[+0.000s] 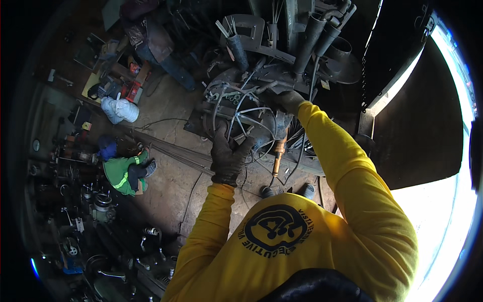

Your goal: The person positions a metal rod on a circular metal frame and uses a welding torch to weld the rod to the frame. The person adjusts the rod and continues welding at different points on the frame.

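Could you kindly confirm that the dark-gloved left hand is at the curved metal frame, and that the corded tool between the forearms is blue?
Not quite: the corded tool is orange, not blue, as the head view shows. The rest stands: the dark-gloved left hand is at the curved metal frame.

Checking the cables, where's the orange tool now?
In the head view, the orange tool is just right of centre, right of the left hand and below the right hand.
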A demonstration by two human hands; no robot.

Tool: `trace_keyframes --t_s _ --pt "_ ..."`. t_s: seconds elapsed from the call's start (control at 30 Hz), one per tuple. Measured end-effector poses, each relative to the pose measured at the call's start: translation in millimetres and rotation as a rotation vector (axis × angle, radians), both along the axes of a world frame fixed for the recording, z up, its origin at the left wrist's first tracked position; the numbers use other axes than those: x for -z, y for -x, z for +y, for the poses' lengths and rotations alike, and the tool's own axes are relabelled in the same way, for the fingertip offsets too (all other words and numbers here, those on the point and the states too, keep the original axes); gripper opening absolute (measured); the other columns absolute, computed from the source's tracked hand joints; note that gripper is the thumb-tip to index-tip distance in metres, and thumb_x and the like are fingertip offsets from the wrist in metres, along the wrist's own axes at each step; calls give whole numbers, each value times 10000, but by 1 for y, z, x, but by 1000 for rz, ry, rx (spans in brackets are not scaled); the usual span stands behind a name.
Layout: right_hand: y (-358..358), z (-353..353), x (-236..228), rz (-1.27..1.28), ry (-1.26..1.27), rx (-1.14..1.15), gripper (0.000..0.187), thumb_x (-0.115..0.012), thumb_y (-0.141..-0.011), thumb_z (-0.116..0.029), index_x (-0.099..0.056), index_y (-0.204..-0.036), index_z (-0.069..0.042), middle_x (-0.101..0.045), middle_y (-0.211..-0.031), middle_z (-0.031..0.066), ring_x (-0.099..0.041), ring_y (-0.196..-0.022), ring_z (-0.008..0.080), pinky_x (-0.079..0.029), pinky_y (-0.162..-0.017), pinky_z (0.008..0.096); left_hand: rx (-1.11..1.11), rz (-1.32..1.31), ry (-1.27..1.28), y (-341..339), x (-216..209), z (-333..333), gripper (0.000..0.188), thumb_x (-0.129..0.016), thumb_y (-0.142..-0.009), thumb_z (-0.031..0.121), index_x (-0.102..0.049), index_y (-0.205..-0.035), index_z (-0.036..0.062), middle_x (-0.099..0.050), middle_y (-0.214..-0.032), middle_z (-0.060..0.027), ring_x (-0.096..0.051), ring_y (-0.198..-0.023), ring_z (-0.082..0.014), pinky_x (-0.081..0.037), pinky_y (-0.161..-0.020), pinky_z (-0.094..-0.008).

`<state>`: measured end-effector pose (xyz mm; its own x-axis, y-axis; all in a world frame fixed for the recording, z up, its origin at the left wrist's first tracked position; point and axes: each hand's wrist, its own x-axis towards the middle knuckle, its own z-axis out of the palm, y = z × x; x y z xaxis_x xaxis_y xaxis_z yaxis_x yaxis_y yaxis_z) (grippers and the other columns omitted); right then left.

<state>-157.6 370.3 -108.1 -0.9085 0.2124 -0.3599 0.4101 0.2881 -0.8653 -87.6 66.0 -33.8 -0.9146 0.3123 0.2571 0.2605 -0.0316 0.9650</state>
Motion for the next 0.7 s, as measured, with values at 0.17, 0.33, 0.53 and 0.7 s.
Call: trace_keyframes --t_s 0.17,0.33,0.53,0.7 --pt "-1 18 -9 139 -716 -150 466 -551 -1023 -447 -773 -1041 -38 -772 -1016 196 -734 -962 381 -557 -860 491 61 -76 -57 3 -8 15 1075 -889 -767 -29 -208 -1599 -13 -471 -1490 -182 -601 -1260 -285 -553 -1060 -379" --pt "-53 -6 -26 439 -551 154 515 -647 -1003 -456 -701 -1279 -25 -742 -1097 224 -721 -1001 345 -563 -895 419 -172 -67 255 3 -9 11 1099 -882 -746 -24 -205 -1611 14 -386 -1555 -197 -532 -1328 -307 -521 -1091 -408" --pt "-139 -69 -25 699 -276 121 776 -736 -935 -567 -576 -1437 2 -698 -1256 259 -666 -1184 414 -533 -1053 453 -163 -39 393 12 -18 3 1074 -849 -735 -58 -257 -1619 91 -526 -1330 -126 -578 -1046 -177 -561 -869 -300" --pt "-168 -104 -43 578 -373 159 828 -840 -855 -467 -520 -1483 -33 -693 -1253 224 -655 -1201 391 -542 -1028 451 -45 213 233 31 -7 -30 1073 -937 -732 178 -320 -1591 1 -521 -1229 -70 -545 -1037 -142 -539 -834 -285"
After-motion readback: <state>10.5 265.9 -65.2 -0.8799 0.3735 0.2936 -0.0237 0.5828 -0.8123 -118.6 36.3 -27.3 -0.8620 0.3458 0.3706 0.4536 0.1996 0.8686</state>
